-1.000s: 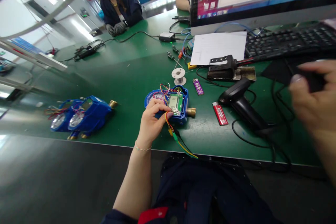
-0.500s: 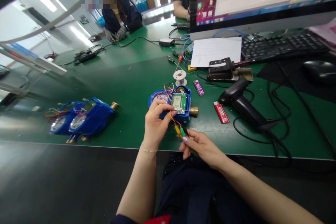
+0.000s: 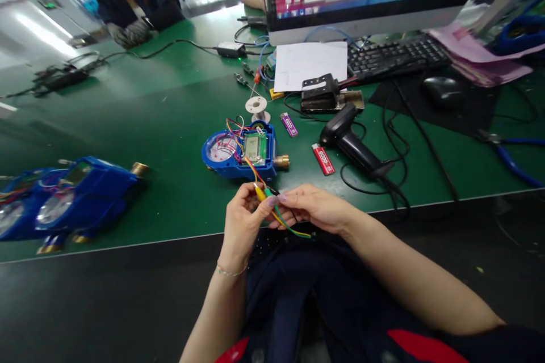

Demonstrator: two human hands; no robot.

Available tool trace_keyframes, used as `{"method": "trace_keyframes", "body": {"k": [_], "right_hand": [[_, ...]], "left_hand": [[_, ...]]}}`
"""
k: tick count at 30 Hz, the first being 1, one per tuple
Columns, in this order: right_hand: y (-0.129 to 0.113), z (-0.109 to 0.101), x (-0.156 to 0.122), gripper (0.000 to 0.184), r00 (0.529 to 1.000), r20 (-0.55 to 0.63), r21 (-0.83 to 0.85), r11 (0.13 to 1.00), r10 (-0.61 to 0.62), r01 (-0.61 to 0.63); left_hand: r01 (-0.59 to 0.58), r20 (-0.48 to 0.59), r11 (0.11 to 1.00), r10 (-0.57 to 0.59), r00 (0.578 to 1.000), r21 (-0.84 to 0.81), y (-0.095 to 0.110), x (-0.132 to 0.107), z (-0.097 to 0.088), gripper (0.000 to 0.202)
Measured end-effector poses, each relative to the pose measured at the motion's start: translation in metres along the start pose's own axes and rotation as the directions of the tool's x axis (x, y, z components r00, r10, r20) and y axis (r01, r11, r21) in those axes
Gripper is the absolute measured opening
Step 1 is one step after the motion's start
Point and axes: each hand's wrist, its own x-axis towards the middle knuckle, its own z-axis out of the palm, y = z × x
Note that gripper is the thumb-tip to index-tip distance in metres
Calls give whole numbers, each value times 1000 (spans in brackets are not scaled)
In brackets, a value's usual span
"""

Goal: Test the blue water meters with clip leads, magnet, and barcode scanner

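Observation:
A blue water meter [image 3: 259, 173] lies open in front of me, with a round dial, a lit-looking display board [image 3: 255, 148] and a brass fitting [image 3: 281, 161]. Thin coloured wires [image 3: 254, 171] run from it down to small alligator clips between my hands. My left hand [image 3: 242, 218] is closed in a pinch at the yellow clip [image 3: 259, 193] and the green clip [image 3: 268, 193]. Beside it, my right hand [image 3: 319, 207] pinches at a black clip [image 3: 275, 192], partly hidden by the fingers. Yellow and green leads [image 3: 293, 231] hang below.
More blue meters [image 3: 85, 193] sit at the left, blurred. Around the work lie a solder spool [image 3: 256, 105], two lighters [image 3: 323, 160], a barcode scanner [image 3: 357, 147], a keyboard [image 3: 395, 57] and a monitor [image 3: 361, 22]. A co-worker's gloved hands [image 3: 130, 33] rest across the table.
My left hand has left the wires by the display and come down to the clips, next to my right hand. The camera has turned, so the scene sits further left.

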Motion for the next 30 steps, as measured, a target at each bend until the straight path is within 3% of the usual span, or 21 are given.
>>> {"method": "trace_keyframes", "body": {"k": [3, 6, 10, 15, 24, 30], "right_hand": [[-3, -1, -1, 38, 996, -61, -139, 989, -62, 53], [-9, -4, -5, 34, 983, -117, -259, 960, -138, 104], [-19, -11, -9, 26, 983, -93, -232, 964, -158, 133], [-22, -16, -11, 27, 973, -121, -184, 967, -197, 173], [-19, -20, -9, 31, 969, -154, -174, 971, -193, 165], [-10, -20, -4, 34, 955, -218, -214, 965, -202, 155]], "left_hand": [[-19, -24, 1000, 19, 1000, 8, 0, -2, 2, 20], [38, -30, 995, -41, 999, -97, 2, -3, 0, 20], [184, 48, 945, -178, 983, -271, 6, -5, -3, 27], [272, 136, 864, -236, 962, -424, 10, -8, -5, 31], [306, 263, 773, -186, 947, -555, 10, -15, -7, 19], [260, 251, 834, -151, 956, -487, 9, -18, -9, 13]]}}
